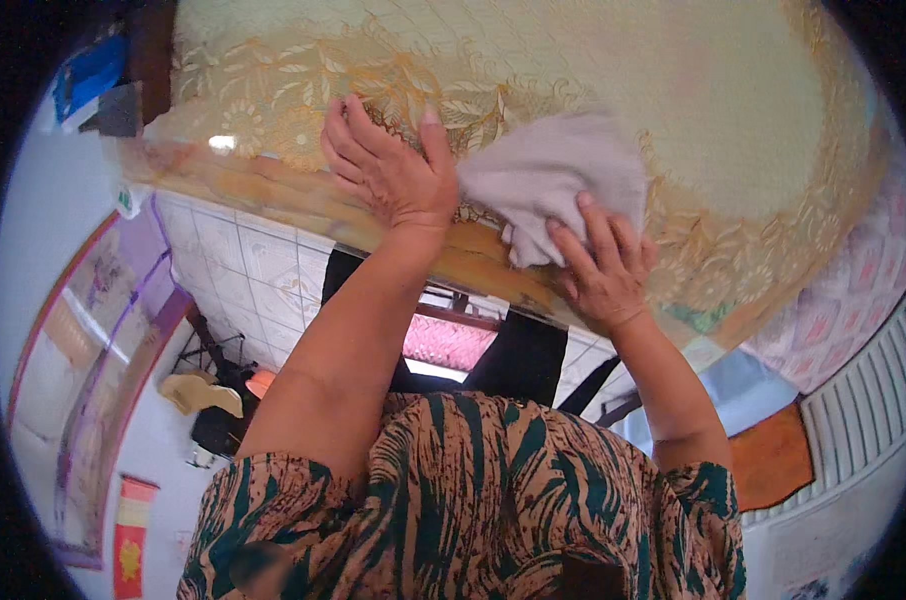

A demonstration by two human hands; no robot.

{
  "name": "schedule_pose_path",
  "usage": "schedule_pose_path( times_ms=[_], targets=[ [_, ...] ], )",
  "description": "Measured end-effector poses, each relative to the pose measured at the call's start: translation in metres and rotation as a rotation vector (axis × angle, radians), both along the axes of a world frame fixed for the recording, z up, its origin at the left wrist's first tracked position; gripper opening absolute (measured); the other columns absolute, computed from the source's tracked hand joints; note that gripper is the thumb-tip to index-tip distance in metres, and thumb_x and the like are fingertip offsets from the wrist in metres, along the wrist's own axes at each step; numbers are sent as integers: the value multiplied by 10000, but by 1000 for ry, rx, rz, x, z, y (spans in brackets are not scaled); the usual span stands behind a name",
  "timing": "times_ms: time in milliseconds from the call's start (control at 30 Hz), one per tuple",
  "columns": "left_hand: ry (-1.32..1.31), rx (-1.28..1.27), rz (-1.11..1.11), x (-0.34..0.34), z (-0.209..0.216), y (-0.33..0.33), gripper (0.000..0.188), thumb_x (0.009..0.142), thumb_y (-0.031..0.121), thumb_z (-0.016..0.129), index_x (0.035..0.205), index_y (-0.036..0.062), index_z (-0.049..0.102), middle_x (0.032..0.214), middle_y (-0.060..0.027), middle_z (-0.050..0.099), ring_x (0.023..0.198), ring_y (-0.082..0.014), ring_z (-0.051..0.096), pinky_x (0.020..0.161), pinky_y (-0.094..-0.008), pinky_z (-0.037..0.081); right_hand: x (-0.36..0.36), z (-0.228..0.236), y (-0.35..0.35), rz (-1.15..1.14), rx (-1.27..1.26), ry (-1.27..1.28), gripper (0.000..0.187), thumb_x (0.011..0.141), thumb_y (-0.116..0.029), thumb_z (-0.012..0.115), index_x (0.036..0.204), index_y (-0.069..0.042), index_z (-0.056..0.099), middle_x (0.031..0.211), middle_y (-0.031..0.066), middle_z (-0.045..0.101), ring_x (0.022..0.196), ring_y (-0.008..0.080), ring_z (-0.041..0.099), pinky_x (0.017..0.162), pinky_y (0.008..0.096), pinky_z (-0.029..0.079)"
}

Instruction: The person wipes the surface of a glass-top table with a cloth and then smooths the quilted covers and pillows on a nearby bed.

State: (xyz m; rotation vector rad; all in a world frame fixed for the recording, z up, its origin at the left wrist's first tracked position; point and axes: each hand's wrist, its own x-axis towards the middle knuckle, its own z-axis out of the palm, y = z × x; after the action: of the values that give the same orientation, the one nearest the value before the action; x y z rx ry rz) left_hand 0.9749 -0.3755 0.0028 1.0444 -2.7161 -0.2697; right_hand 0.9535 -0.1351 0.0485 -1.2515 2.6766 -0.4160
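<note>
A crumpled pale pinkish-grey cloth (pixel 568 170) lies on a table cover (pixel 733 130), which is yellowish with raised leaf and flower patterns. My right hand (pixel 610 260) is at the cloth's near right corner, its bent fingers over the fabric and gripping it. What the thumb does is partly hidden. To the left of the cloth, my left hand (pixel 388 170) rests near the table's front edge with its fingers stretched out and holds nothing. Its thumb side is close to the cloth's left corner.
The table's wooden front edge (pixel 243 185) runs below both hands. Under it are white tiles (pixel 263 270) and a pink woven item (pixel 451 342). A patterned pink fabric (pixel 843 290) hangs at the right. A blue item (pixel 91 80) stands at the far left.
</note>
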Motion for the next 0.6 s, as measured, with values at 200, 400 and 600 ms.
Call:
schedule_pose_path(
  times_ms=[200,400,600],
  targets=[
    [101,605,-828,86,23,-13,570,788,317,658,1236,0,503,1264,-217,503,1201,-393,453,1045,-524,299,6,-10,6,-37,28,100,431,705,-332,566,1114,-262,680,1340,68,542,1063,250,503,858,380,348],
    [-717,811,-711,265,-23,-16,374,746,54,626,1115,7,582,1073,-198,615,1062,-388,566,931,-466,447,9,-11,0,-70,47,109,386,797,-427,490,1120,-319,673,1325,26,552,1046,196,504,903,376,315],
    [-1441,845,-991,299,-92,-4,392,782,80,638,1169,69,575,1083,-169,630,1061,-324,600,879,-452,490,6,-10,-5,-47,50,127,374,858,-446,431,1103,-310,679,1304,30,569,1026,196,515,884,365,323]
  ],
)
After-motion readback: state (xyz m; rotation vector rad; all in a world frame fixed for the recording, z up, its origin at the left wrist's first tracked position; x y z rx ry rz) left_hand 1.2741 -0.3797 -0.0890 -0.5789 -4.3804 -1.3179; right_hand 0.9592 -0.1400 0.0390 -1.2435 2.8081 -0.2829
